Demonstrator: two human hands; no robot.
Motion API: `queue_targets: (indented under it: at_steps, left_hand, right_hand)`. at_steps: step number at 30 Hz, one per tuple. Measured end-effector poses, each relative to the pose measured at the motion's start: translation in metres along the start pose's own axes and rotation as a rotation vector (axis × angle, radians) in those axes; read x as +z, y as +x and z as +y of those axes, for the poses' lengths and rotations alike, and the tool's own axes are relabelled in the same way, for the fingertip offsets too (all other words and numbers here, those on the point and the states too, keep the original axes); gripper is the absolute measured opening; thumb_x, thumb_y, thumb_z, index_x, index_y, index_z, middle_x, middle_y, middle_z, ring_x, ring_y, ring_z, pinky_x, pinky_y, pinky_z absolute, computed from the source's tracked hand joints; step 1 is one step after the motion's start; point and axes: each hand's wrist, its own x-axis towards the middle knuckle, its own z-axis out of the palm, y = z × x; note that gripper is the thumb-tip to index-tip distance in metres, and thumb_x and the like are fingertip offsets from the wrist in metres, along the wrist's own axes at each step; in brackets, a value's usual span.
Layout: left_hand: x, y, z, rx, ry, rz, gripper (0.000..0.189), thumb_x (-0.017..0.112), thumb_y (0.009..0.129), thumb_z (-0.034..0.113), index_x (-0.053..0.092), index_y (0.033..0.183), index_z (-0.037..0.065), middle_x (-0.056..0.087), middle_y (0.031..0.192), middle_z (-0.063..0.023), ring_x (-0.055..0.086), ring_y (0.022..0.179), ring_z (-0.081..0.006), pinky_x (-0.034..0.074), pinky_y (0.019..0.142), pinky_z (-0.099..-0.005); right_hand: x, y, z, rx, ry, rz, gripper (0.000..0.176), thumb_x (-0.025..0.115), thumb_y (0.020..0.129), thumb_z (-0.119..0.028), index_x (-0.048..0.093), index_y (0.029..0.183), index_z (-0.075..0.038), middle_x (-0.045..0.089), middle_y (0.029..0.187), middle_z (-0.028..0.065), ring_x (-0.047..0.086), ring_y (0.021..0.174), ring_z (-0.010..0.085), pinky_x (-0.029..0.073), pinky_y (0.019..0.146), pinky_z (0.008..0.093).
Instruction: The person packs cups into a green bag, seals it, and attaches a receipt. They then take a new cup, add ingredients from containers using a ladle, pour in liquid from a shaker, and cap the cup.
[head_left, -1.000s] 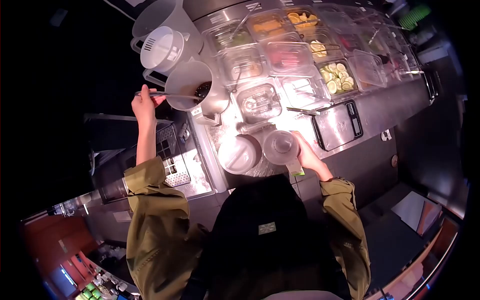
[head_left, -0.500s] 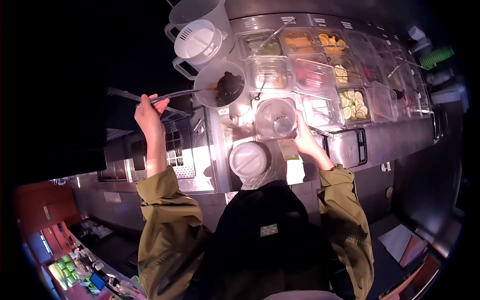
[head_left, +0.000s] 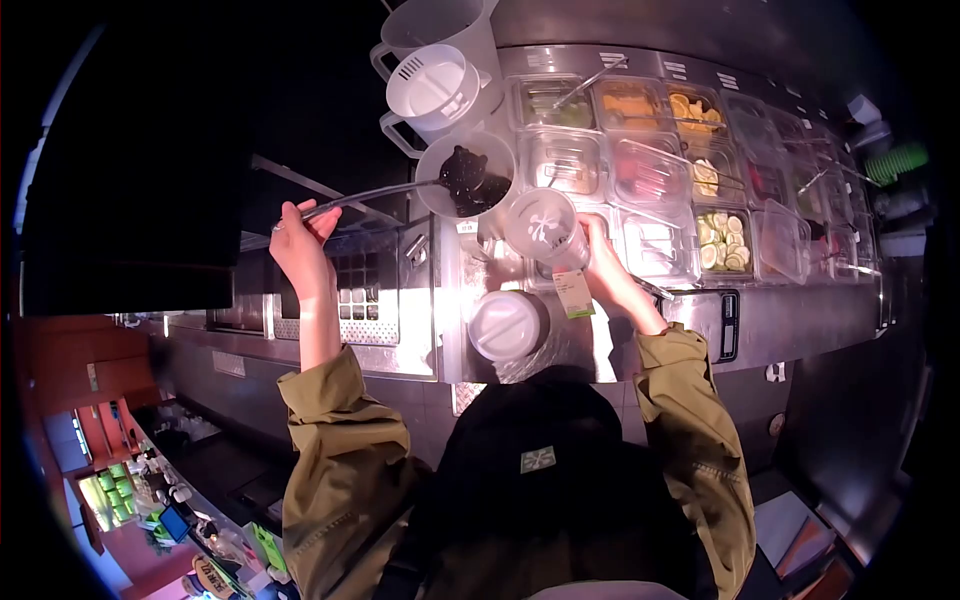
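Note:
My left hand (head_left: 303, 250) is closed round the handle of a long-handled spoon (head_left: 375, 192). The spoon's head is hidden in dark, shiny pearl-like pieces (head_left: 466, 186) inside a translucent pitcher (head_left: 428, 168). My right hand (head_left: 604, 262) grips a clear plastic cup (head_left: 545, 226) from its right side. The cup bears a white snowflake-like mark and a paper label (head_left: 574, 294), and it is tilted beside the pitcher with its mouth toward it. No filling shows in the cup.
A white-lidded container (head_left: 503, 326) stands on the counter's near edge. More pitchers (head_left: 432, 82) are behind the pearls. To the right are several clear bins, including lime slices (head_left: 724, 241) and orange slices (head_left: 694, 108), some with lids and tongs.
My right hand has tipped the cup and brought its mouth closer to the pitcher. The spoon stays in the pearls. The whole view has shifted slightly.

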Motion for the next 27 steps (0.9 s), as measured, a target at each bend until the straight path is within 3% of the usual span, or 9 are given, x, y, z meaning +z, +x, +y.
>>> queue_targets:
  at_steps: [4,5,7,21,27]
  left_hand:
    - [0.001,-0.007,0.009,0.023,0.016,0.04,0.04,0.038,0.096,0.026,0.054,0.092,-0.011,0.062,0.074,-0.0171,0.066,0.067,-0.0198,0.053,0.061,-0.0208]
    - [0.004,-0.008,0.011,0.036,0.01,0.055,0.04,0.038,0.096,0.026,0.054,0.092,-0.011,0.062,0.073,-0.0171,0.066,0.067,-0.0198,0.053,0.061,-0.0207]
    - [0.004,-0.008,0.004,0.044,0.004,0.066,0.04,0.038,0.096,0.025,0.053,0.091,-0.011,0.062,0.073,-0.0172,0.065,0.065,-0.0202,0.053,0.06,-0.0205]
    - [0.011,-0.006,-0.002,0.068,0.039,0.017,0.039,0.039,0.096,0.025,0.054,0.089,-0.01,0.061,0.072,-0.0167,0.065,0.064,-0.0214,0.054,0.06,-0.0234]
    - [0.004,-0.003,0.019,0.021,0.049,0.018,0.039,0.04,0.096,0.025,0.056,0.091,-0.009,0.063,0.071,-0.018,0.066,0.065,-0.0206,0.053,0.061,-0.0213]
  right_hand:
    - [0.001,0.001,0.0,-0.095,-0.173,0.055,0.067,0.072,0.07,-0.005,0.032,0.123,-0.002,0.048,0.118,0.0214,0.053,0.104,0.0275,0.044,0.087,0.0378]
    - [-0.002,0.001,0.01,-0.32,-0.424,0.071,0.069,0.074,0.068,-0.007,0.032,0.123,-0.002,0.048,0.117,0.0219,0.053,0.104,0.0283,0.044,0.087,0.0377]
    - [-0.001,-0.005,0.014,-0.511,-0.668,0.077,0.073,0.076,0.066,-0.009,0.032,0.123,-0.001,0.05,0.115,0.0225,0.054,0.104,0.0294,0.043,0.087,0.0374]
    - [-0.002,-0.012,-0.005,-0.445,-0.551,0.033,0.067,0.076,0.064,-0.01,0.037,0.117,0.002,0.054,0.106,0.0224,0.057,0.098,0.0305,0.046,0.081,0.0356]
    - [0.002,-0.009,-0.003,-0.539,-0.592,0.026,0.062,0.075,0.066,-0.01,0.038,0.114,0.002,0.056,0.102,0.0214,0.057,0.097,0.0326,0.046,0.08,0.0369]
